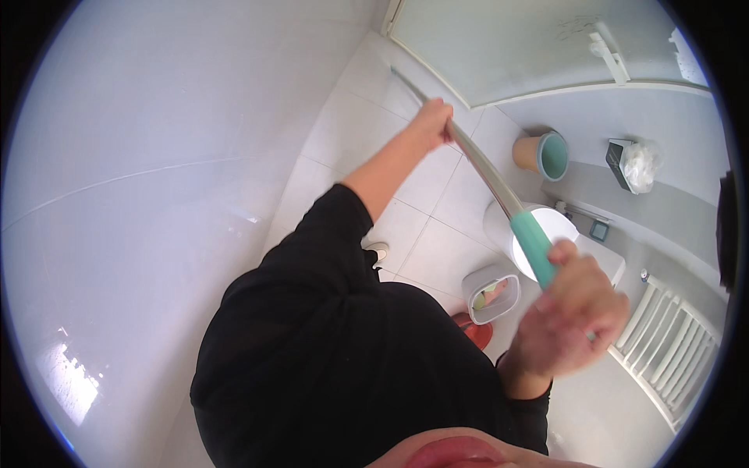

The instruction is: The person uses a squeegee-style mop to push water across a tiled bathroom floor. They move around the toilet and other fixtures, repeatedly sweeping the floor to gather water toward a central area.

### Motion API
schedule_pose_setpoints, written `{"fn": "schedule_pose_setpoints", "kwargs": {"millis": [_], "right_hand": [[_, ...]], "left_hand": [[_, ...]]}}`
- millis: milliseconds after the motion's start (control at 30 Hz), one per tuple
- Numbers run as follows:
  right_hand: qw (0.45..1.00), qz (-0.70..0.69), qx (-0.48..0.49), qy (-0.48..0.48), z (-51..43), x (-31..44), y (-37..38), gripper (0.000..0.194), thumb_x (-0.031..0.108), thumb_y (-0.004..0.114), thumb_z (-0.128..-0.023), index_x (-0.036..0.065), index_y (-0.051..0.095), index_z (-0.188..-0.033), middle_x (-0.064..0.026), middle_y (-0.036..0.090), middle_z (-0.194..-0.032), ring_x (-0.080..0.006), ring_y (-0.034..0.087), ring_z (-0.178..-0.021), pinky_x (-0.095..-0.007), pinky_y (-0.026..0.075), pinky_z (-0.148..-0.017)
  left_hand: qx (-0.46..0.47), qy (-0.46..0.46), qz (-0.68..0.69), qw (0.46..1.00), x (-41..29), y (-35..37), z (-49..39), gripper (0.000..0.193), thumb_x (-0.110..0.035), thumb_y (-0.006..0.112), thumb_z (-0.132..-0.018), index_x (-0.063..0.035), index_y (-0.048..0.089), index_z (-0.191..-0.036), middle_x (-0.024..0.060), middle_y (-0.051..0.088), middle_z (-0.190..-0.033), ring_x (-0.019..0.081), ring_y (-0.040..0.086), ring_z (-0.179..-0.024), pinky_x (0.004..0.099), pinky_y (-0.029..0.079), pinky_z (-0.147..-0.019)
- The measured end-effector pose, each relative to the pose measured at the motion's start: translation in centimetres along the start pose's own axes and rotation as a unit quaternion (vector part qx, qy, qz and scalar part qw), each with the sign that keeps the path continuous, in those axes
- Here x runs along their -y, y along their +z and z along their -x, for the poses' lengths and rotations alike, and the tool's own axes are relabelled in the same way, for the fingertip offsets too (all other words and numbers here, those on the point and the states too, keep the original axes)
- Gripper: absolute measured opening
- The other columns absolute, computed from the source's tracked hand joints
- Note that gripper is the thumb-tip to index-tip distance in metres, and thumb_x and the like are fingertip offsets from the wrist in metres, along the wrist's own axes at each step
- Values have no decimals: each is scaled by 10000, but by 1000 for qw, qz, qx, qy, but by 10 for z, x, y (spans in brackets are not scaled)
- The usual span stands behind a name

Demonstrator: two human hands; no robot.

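A long metal pole with a green grip sleeve slants across the view, from near my chest to the tiled floor by the door. My left hand is wrapped around the metal part, with the arm stretched forward. Closer to me, my right hand grips the green sleeve near its upper end and looks blurred. The pole's far end is thin and small, close to the white floor tiles; what is fitted there cannot be made out.
A frosted glass door stands ahead. To the right are a tan bucket, a black box with clear plastic, a white toilet, a grey waste bin, a red basin and a white radiator. A smooth wall rises left.
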State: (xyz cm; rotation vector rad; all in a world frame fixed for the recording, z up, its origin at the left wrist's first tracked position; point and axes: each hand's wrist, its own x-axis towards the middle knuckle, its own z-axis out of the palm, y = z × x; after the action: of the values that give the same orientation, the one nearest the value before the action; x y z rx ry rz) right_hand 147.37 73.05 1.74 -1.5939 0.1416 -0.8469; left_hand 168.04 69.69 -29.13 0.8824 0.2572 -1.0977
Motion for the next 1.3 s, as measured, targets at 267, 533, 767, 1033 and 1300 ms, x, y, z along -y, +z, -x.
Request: {"fn": "schedule_pose_setpoints", "kwargs": {"millis": [267,533,767,1033,1300], "right_hand": [[979,63,165,-103,-10,-94,25,287,-142,607,-580,64,414,-634,-59,484,-603,-238,473,-517,-398,477,-612],[973,1,230,-35,39,27,-50,211,-62,603,-620,49,423,-615,-60,463,-543,-242,465,-445,-367,430,-481],[946,-106,304,27,152,120,-100,242,10,653,-691,35,455,-555,-59,450,-516,-203,450,-410,-330,462,-457],[889,-178,418,59,251,189,-186,336,82,686,-784,79,459,-538,-33,469,-525,-174,485,-441,-281,465,-490],[832,-362,415,62,272,108,-220,295,193,681,-808,105,510,-584,-10,532,-582,-166,538,-498,-280,463,-568]], "left_hand": [[11,51,150,987,-11,-29,-75,529,54,469,-765,7,489,-1292,106,477,-753,193,439,-557,330,419,-509],[41,-43,-119,991,51,-4,57,241,-146,504,-826,-76,556,-1050,45,465,-822,145,479,-557,385,565,-609],[47,-158,-197,966,162,-33,220,180,-293,480,-868,-154,490,-983,38,412,-840,138,442,-502,410,587,-562],[83,-203,-220,950,290,-38,341,208,-311,461,-883,-144,476,-1006,26,436,-768,113,419,-580,370,532,-558],[-84,-162,-61,981,302,-82,326,129,-223,543,-825,-138,537,-922,49,537,-753,154,489,-579,311,465,-510]]}}
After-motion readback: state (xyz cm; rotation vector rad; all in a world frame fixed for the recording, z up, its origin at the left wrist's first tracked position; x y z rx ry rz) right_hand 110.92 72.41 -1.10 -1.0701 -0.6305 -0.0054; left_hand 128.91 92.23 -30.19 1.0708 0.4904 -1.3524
